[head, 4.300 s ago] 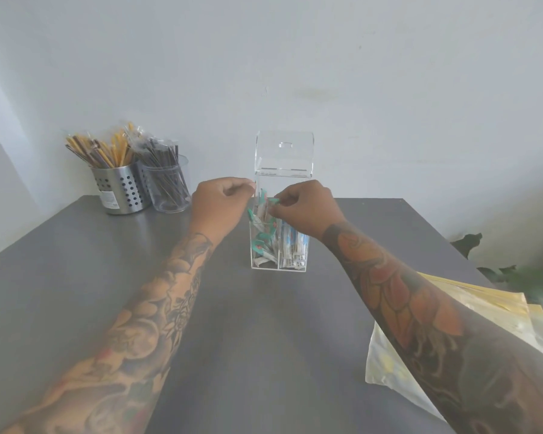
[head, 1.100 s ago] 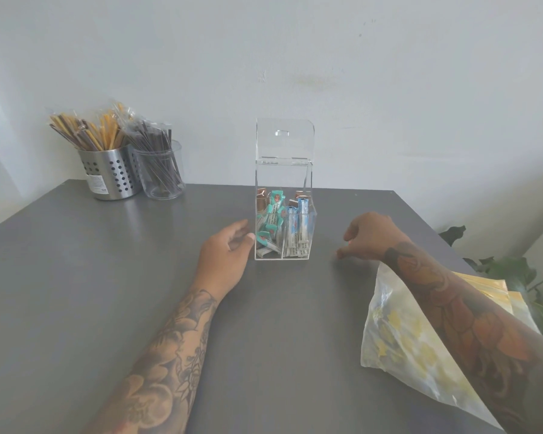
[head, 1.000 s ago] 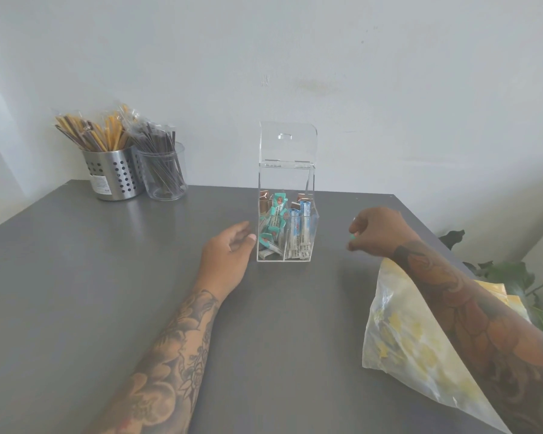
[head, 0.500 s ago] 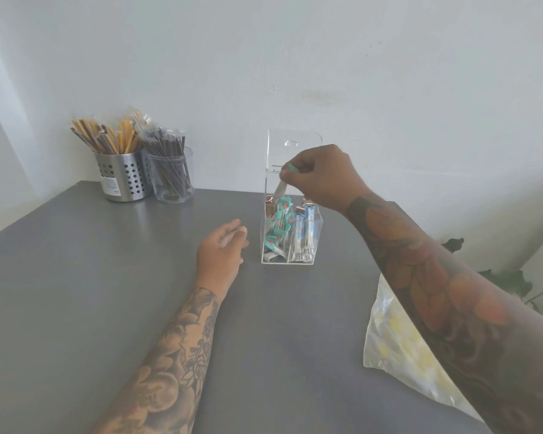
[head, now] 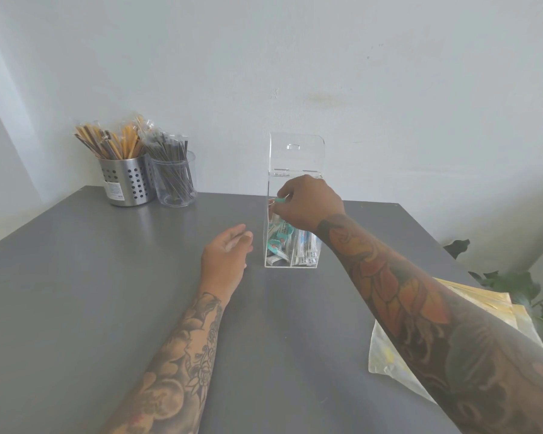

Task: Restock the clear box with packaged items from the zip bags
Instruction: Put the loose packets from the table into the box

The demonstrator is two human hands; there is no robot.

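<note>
Lowered since half a second ago, right hand (head: 308, 204) pinches a teal-tipped packet (head: 280, 200) over the clear box (head: 290, 245) at the tabletop's (head: 76, 292) far middle; left hand (head: 224, 258) rests relaxed just left. Zip bags (head: 386, 355) lie near right.

Grey matte table (head: 107, 292), top surface smooth, far edge set against a plain off-white wall (head: 326, 57). Wall shows a faint yellowish stain (head: 325, 98) and a few small dark specks. Paler band of wall at far left. Green plant leaves (head: 511, 285) past the table's right edge. Light soft and even, diffuse; weak sheen on the tabletop.
</note>
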